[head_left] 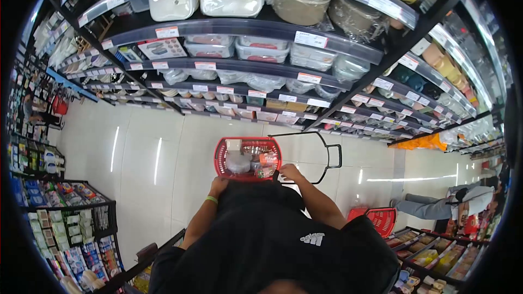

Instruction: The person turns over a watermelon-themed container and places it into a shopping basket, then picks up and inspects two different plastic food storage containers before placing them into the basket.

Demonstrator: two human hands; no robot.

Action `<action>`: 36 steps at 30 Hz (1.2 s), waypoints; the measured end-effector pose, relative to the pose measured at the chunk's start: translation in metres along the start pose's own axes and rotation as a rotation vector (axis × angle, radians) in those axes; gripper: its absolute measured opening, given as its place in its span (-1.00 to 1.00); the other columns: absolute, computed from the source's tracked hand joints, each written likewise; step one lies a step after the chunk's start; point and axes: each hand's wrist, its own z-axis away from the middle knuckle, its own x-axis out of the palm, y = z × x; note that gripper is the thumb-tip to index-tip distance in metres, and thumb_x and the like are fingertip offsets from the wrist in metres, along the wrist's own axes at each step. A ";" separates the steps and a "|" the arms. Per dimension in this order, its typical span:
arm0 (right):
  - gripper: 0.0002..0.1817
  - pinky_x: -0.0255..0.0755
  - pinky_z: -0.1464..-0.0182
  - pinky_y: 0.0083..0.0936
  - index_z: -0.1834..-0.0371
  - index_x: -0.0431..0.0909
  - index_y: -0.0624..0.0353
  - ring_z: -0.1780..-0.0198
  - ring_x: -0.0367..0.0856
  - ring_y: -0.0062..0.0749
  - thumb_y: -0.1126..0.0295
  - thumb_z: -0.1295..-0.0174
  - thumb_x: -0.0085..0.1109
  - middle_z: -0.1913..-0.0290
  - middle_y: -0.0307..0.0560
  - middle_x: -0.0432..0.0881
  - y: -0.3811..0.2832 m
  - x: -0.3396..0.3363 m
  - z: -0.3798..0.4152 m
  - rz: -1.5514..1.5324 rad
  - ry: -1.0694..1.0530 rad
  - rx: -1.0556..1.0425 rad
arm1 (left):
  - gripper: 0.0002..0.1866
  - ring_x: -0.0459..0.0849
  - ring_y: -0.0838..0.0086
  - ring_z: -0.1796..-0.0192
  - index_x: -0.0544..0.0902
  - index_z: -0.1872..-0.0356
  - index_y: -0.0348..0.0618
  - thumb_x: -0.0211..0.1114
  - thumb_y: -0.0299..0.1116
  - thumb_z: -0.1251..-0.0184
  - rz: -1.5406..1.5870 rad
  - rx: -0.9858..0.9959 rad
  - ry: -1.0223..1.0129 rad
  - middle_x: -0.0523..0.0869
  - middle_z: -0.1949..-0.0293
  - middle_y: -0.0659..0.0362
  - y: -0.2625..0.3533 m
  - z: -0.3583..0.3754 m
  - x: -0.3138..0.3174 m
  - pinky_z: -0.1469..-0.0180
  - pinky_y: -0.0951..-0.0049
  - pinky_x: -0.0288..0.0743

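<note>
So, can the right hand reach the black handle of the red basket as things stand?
Probably yes. The right hand rests at the red basket's near rim, and the black handle hangs just beside it with nothing between them.

Little that we can read here

On the back of our black shirt [272,239] we make out a white three-bar logo [314,238] with small lettering under it, too small for us to spell out. White and red price tags [310,38] line the edges of the shelves [245,26], but we find their print too small and blurred to read; we also cannot read the packaging in the racks.
</note>
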 end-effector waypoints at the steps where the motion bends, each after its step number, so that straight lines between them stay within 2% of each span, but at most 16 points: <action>1: -0.70 0.68 0.17 -0.29 0.05 0.68 0.26 0.15 0.72 -0.29 0.29 -0.27 0.23 0.18 -0.03 0.71 0.026 -0.002 -0.022 0.274 0.029 -0.172 | -0.64 0.76 0.04 0.00 0.79 0.13 -0.12 0.26 -0.14 -0.18 -0.014 0.023 0.012 0.80 0.14 -0.09 0.000 0.002 0.000 -0.10 0.17 0.59; 2: -0.72 0.67 0.19 -0.32 0.11 0.70 0.27 0.15 0.72 -0.31 0.29 -0.28 0.22 0.23 -0.02 0.71 0.048 -0.003 -0.038 0.550 0.057 -0.339 | -0.65 0.76 0.06 0.01 0.80 0.14 -0.11 0.26 -0.15 -0.18 -0.030 0.043 0.023 0.80 0.15 -0.08 0.001 0.002 0.000 -0.10 0.18 0.60; 3: -0.73 0.65 0.19 -0.33 0.19 0.74 0.24 0.18 0.75 -0.27 0.29 -0.24 0.19 0.31 0.05 0.73 0.046 -0.003 -0.027 0.690 0.073 -0.306 | -0.66 0.78 0.10 0.03 0.79 0.13 -0.14 0.26 -0.17 -0.20 -0.052 0.047 0.029 0.80 0.16 -0.07 0.005 0.006 -0.001 -0.08 0.21 0.61; 4: -0.71 0.63 0.16 -0.29 0.18 0.76 0.20 0.20 0.77 -0.19 0.27 -0.17 0.20 0.30 0.12 0.75 0.072 -0.003 -0.047 1.341 0.055 -0.626 | -0.66 0.78 0.10 0.03 0.79 0.13 -0.14 0.26 -0.17 -0.20 -0.058 0.054 0.027 0.80 0.16 -0.07 0.010 0.010 -0.002 -0.08 0.21 0.61; 6: -0.74 0.59 0.02 -0.03 0.31 0.75 0.18 0.11 0.74 0.07 0.27 -0.11 0.15 0.25 0.17 0.75 0.117 0.005 -0.064 1.112 0.015 -0.416 | -0.66 0.78 0.09 0.03 0.77 0.11 -0.18 0.26 -0.19 -0.21 -0.061 0.004 0.056 0.80 0.17 -0.08 0.016 0.017 -0.002 -0.07 0.21 0.61; 7: -0.74 0.59 0.02 -0.03 0.31 0.75 0.18 0.11 0.74 0.07 0.27 -0.11 0.15 0.25 0.17 0.75 0.114 0.007 -0.050 1.105 0.018 -0.416 | -0.66 0.78 0.09 0.03 0.77 0.11 -0.18 0.26 -0.19 -0.21 -0.067 0.007 0.054 0.80 0.17 -0.08 0.014 0.019 0.000 -0.07 0.21 0.61; 9: -0.63 0.57 -0.10 -0.08 0.17 0.74 0.26 -0.02 0.71 0.12 0.21 -0.10 0.20 0.09 0.27 0.73 0.096 0.011 0.000 0.795 0.011 -0.077 | -0.66 0.78 0.11 0.06 0.75 0.09 -0.22 0.28 -0.21 -0.23 -0.054 -0.006 0.131 0.81 0.18 -0.07 0.007 0.022 0.002 -0.05 0.22 0.61; 10: -0.63 0.57 -0.10 -0.08 0.17 0.74 0.26 -0.02 0.71 0.12 0.21 -0.10 0.20 0.09 0.27 0.73 0.099 0.013 0.004 0.786 0.012 -0.078 | -0.66 0.78 0.11 0.06 0.75 0.09 -0.22 0.28 -0.21 -0.23 -0.062 -0.003 0.129 0.81 0.18 -0.07 0.007 0.025 0.002 -0.05 0.22 0.61; 12: -0.53 0.53 -0.19 -0.13 0.09 0.72 0.32 -0.16 0.65 0.15 0.13 -0.07 0.27 -0.08 0.34 0.68 0.122 0.021 0.017 0.327 0.216 0.082 | -0.66 0.79 0.14 0.08 0.75 0.09 -0.24 0.31 -0.20 -0.25 0.000 -0.046 0.140 0.81 0.18 -0.06 0.006 0.032 0.004 -0.04 0.23 0.62; 13: -0.44 0.50 -0.24 -0.14 0.04 0.69 0.35 -0.23 0.61 0.15 0.06 -0.05 0.30 -0.13 0.38 0.63 0.174 0.022 -0.032 0.518 0.061 0.084 | -0.64 0.79 0.17 0.09 0.74 0.08 -0.25 0.34 -0.18 -0.27 0.017 -0.074 0.119 0.81 0.18 -0.05 0.007 0.034 0.004 -0.03 0.25 0.62; 18: -0.49 0.46 -0.29 -0.10 0.03 0.66 0.39 -0.23 0.57 0.26 0.19 -0.08 0.07 -0.10 0.48 0.61 0.249 0.027 -0.102 0.788 0.011 -0.048 | -0.63 0.79 0.17 0.09 0.74 0.09 -0.27 0.34 -0.15 -0.28 0.002 -0.064 0.100 0.81 0.18 -0.05 0.025 0.046 0.002 -0.03 0.26 0.61; 20: -0.57 0.49 -0.24 -0.05 0.12 0.68 0.39 -0.15 0.62 0.30 0.26 -0.10 0.04 -0.03 0.47 0.64 0.210 0.019 -0.079 0.748 0.080 -0.106 | -0.62 0.79 0.17 0.09 0.74 0.09 -0.28 0.35 -0.14 -0.28 -0.020 -0.074 0.099 0.81 0.18 -0.05 0.029 0.044 0.004 -0.03 0.25 0.61; 23: -0.67 0.59 -0.07 0.01 0.34 0.70 0.39 0.05 0.71 0.21 0.36 -0.21 -0.02 0.11 0.36 0.70 0.129 -0.002 -0.027 1.063 -0.027 -0.324 | -0.60 0.79 0.15 0.08 0.74 0.08 -0.28 0.35 -0.12 -0.28 -0.040 -0.061 0.085 0.81 0.18 -0.06 0.031 0.037 0.008 -0.04 0.25 0.61; 26: -0.66 0.60 -0.05 0.00 0.30 0.70 0.37 0.04 0.71 0.20 0.35 -0.23 -0.05 0.10 0.38 0.70 0.127 -0.008 -0.044 1.154 -0.028 -0.386 | -0.58 0.79 0.13 0.07 0.74 0.08 -0.28 0.36 -0.10 -0.27 0.021 0.008 -0.029 0.81 0.17 -0.08 0.034 0.022 0.012 -0.04 0.23 0.61; 31: -0.66 0.58 -0.06 0.03 0.25 0.69 0.39 0.02 0.69 0.25 0.37 -0.21 -0.06 0.13 0.38 0.69 0.133 -0.015 -0.063 0.882 0.079 -0.251 | -0.56 0.77 0.13 0.03 0.75 0.07 -0.27 0.36 -0.06 -0.28 -0.017 0.044 -0.077 0.80 0.14 -0.09 0.049 -0.001 0.017 -0.05 0.22 0.60; 36: -0.71 0.60 -0.01 0.02 0.32 0.72 0.34 0.07 0.71 0.23 0.38 -0.18 0.01 0.18 0.32 0.71 0.115 -0.028 -0.045 1.041 0.022 -0.386 | -0.57 0.77 0.12 0.02 0.76 0.08 -0.23 0.35 -0.04 -0.29 -0.162 0.048 -0.139 0.80 0.13 -0.07 0.073 -0.011 0.014 -0.06 0.22 0.60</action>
